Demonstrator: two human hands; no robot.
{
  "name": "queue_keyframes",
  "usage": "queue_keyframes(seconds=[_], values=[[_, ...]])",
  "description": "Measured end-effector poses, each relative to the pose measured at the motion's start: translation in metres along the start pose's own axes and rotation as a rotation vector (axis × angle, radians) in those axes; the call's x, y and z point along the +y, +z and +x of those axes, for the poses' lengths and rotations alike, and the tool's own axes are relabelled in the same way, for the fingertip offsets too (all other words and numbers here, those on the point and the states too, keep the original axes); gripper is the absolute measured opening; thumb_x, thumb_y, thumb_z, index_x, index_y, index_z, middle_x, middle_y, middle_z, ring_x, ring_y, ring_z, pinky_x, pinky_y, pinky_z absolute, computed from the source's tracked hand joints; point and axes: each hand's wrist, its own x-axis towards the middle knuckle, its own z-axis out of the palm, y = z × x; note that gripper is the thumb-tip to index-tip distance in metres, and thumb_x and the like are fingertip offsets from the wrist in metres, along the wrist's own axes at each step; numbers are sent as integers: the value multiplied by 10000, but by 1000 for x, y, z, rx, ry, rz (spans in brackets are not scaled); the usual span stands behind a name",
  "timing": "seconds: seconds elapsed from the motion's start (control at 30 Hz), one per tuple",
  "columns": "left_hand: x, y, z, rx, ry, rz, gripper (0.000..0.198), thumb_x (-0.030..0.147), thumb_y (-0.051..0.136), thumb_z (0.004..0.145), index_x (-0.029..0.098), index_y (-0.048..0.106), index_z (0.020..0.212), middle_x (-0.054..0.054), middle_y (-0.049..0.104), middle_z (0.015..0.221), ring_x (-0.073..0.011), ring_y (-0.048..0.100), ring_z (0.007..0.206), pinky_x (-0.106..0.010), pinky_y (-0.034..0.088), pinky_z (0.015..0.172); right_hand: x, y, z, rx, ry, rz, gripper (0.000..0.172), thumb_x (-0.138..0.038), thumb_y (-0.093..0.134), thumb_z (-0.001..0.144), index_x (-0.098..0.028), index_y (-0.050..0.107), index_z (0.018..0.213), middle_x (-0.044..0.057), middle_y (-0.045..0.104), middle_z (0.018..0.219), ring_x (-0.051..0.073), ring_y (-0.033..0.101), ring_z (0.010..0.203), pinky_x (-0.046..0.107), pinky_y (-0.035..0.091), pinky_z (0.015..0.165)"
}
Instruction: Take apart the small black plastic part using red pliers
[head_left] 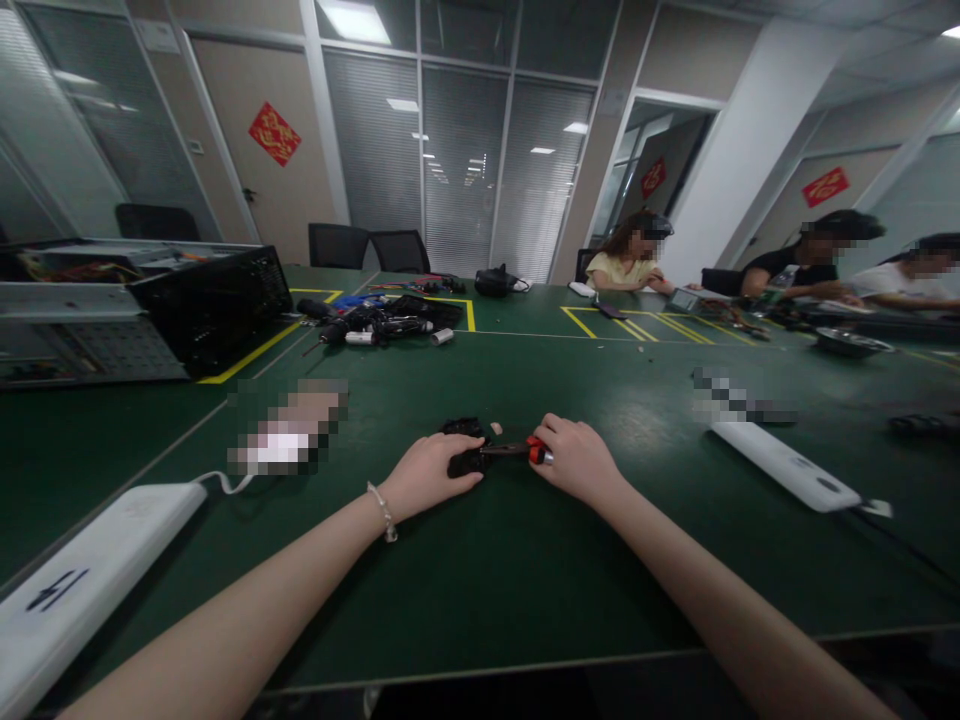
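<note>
My left hand [429, 477] lies curled over a small black part [466, 462] on the green table [525, 560], holding it down. My right hand [574, 460] is closed round the red-and-black handle of a screwdriver [517, 452], whose shaft points left into the black part. Another small black piece [465, 428] lies just behind the first, with a tiny pale bit beside it. A bead bracelet sits on my left wrist.
A white power bank [82, 575] with a cable lies front left, a white power strip [784, 467] at right. An open computer case [142, 305] stands far left, a heap of tools [382, 322] behind. Three people sit at the far right side.
</note>
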Motion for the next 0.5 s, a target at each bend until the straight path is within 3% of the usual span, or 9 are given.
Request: queue_keyframes(seconds=[0.5], values=[[-2, 2, 1, 17, 22, 17, 466, 415, 549, 762, 271, 477, 1199, -7, 565, 1176, -219, 520, 1034, -359, 405, 861, 0, 0, 0, 3, 2, -7, 263, -345, 519, 726, -160, 602, 894, 74, 547, 934, 154, 526, 735, 275, 392, 666]])
